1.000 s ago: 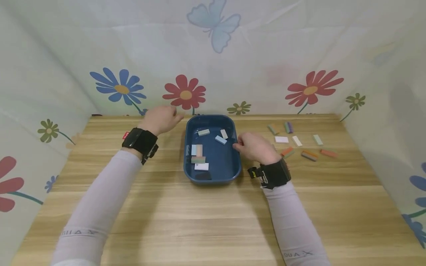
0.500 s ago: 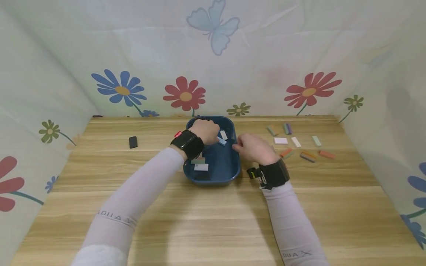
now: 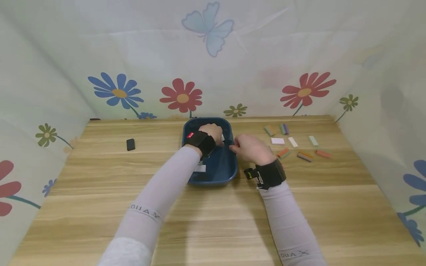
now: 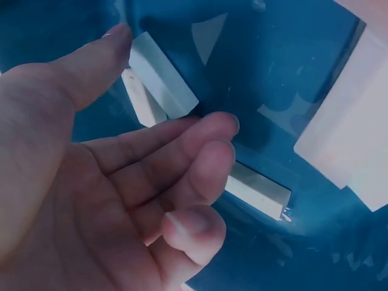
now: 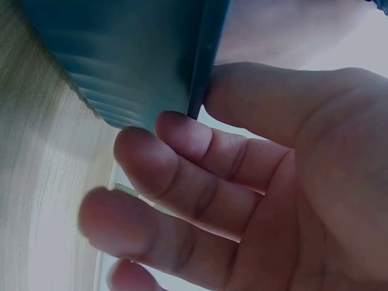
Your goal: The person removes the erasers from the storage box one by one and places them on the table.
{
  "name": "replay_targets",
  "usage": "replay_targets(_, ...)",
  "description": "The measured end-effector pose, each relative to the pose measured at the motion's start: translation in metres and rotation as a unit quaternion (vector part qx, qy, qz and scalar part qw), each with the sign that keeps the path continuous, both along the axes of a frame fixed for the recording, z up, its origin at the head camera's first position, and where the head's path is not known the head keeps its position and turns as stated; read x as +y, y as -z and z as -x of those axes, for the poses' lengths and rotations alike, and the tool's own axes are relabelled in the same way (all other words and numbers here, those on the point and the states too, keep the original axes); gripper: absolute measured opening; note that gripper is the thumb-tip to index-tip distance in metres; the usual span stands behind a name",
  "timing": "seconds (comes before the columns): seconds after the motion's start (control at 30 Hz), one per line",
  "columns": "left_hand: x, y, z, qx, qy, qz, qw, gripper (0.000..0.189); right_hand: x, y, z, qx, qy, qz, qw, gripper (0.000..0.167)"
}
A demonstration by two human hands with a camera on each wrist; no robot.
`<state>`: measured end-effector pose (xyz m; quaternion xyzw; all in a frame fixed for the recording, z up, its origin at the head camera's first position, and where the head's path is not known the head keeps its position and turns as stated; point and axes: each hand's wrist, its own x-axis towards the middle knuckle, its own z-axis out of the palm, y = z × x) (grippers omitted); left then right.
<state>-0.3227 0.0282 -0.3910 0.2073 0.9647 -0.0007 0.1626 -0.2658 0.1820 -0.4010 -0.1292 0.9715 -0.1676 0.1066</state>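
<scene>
Remotely, I am observing the left hand [image 3: 213,132] hanging unclenched inside the blue tray [image 3: 217,173] beside the pale blocks [image 4: 163,76] lying there, while the right hand [image 3: 253,148] is pinching the tray's right edge and further small blocks [image 3: 277,141] are lying on the bench [image 3: 219,229] right of the tray.

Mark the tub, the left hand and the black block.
Tub [image 3: 220,162]: head view, bare floor.
Left hand [image 4: 104,191]: left wrist view, palm near the finger bases.
Black block [image 3: 131,144]: head view, middle of its top face.
</scene>
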Motion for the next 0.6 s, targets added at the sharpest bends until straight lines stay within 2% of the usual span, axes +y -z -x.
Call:
replay_targets(0.17, 0.000, 0.003, 0.002, -0.006, -0.002, 0.004, 1.0000, 0.037, -0.002, 0.000, 0.000, 0.000, -0.004, 0.002, 1.0000, 0.032)
replay_targets(0.47, 0.000, 0.006, 0.009, -0.042, -0.017, 0.003, 0.9990, 0.036, -0.002, 0.000, 0.000, 0.003, -0.002, 0.001, 1.0000, 0.033)
replay_targets(0.6, 0.001, 0.011, 0.012, -0.039, -0.021, 0.010, 0.9990, 0.036, -0.001, -0.001, -0.001, 0.003, -0.001, 0.003, 1.0000, 0.033)
